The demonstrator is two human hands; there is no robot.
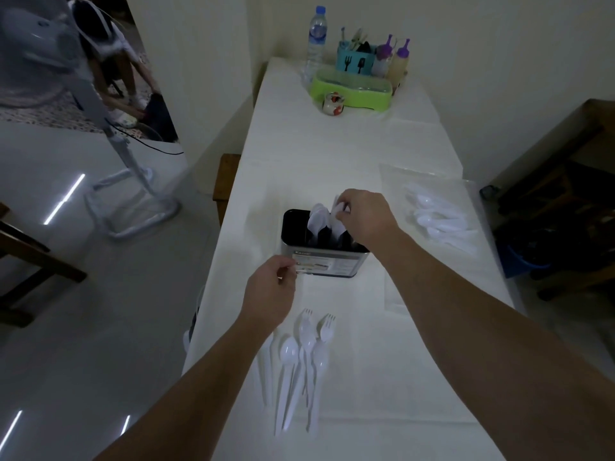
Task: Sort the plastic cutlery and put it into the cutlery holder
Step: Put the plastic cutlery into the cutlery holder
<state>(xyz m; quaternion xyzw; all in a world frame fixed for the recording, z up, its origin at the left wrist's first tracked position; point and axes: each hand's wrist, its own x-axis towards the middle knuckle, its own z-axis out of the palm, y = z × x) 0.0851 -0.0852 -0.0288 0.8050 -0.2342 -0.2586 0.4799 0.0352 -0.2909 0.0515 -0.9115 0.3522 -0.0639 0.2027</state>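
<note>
A black cutlery holder point(327, 262) with a paper label stands mid-table, with white plastic spoons point(317, 218) upright in it. My right hand point(364, 216) is over the holder's top and pinches a white plastic piece at its fingertips. My left hand point(271, 292) hovers just left of the holder's front corner, fingers loosely curled, holding nothing that I can see. Near me on the white tablecloth lies a group of white spoons and forks point(304, 364). Another pile of white cutlery point(442, 221) lies on a clear plastic sheet to the right.
At the table's far end stand a water bottle point(316, 38), a green tray point(351, 89), a teal utensil pot point(354, 59), sauce bottles point(397, 59) and a small jar point(332, 103). A standing fan point(100, 134) and a person are on the left; dark furniture is on the right.
</note>
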